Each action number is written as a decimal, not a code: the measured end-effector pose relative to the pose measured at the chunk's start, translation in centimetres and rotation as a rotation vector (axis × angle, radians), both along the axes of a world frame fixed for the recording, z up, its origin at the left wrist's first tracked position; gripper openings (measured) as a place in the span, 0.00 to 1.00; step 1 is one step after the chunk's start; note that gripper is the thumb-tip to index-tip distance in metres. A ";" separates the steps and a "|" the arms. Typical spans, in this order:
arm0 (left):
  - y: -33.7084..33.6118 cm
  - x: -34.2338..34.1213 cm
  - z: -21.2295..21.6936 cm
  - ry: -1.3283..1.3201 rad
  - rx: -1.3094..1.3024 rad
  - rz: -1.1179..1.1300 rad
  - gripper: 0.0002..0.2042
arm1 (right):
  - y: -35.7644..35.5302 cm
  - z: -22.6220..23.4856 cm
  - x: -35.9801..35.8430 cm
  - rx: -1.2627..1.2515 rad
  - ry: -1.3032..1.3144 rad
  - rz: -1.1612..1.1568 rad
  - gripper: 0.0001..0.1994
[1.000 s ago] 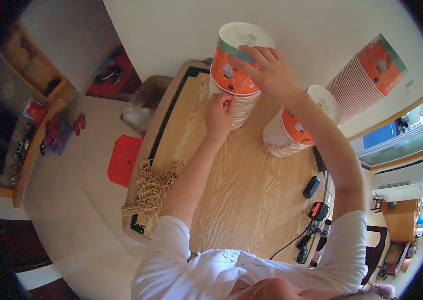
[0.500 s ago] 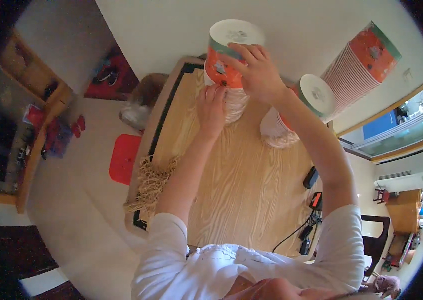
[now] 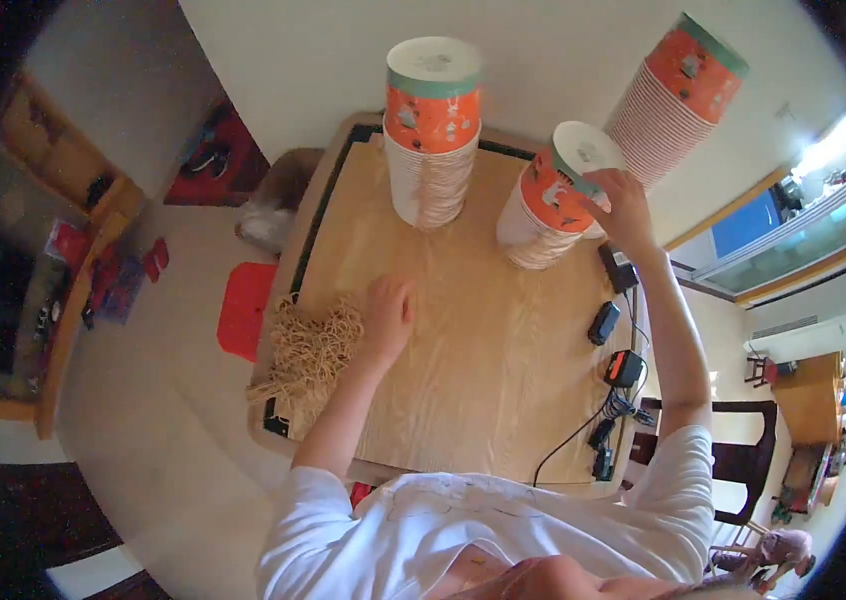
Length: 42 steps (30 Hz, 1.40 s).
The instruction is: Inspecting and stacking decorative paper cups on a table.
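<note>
My right hand [image 3: 627,210] grips the upper edge of an upturned orange paper bucket [image 3: 555,190] with a green band, thumb against its side. This bucket tops a short nested stack; tan strands [image 3: 541,248] hang low on its side. My left hand [image 3: 390,312] is curled closed above the table beside a tangled heap of tan twine pieces [image 3: 311,350]; whatever lies inside its fingers is hidden. A second stack of upturned paper buckets [image 3: 433,110] stands at the far left of the tabletop, with strands down its front. Neither hand touches it.
A tall stack of buckets [image 3: 678,95] stands at the back right by the wall. Black adapters and cables [image 3: 615,395] lie along the wooden table's [image 3: 473,350] right edge. A red stool [image 3: 246,310] is left of the table, and a dark chair [image 3: 743,460] at right.
Both hands have left the far-left stack. My left hand has drawn back toward the twine heap; my right hand has moved right and taken hold of the middle stack's top bucket.
</note>
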State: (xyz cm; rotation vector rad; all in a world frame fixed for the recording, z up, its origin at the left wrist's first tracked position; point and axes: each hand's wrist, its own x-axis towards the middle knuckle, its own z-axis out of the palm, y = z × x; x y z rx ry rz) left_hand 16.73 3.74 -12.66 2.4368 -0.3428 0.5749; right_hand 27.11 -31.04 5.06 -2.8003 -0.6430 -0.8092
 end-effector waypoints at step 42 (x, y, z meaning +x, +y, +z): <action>-3.2 -16.5 8.2 0.592 -1.701 0.013 0.24 | 8.7 -8.3 -24.8 1.352 0.706 0.303 0.06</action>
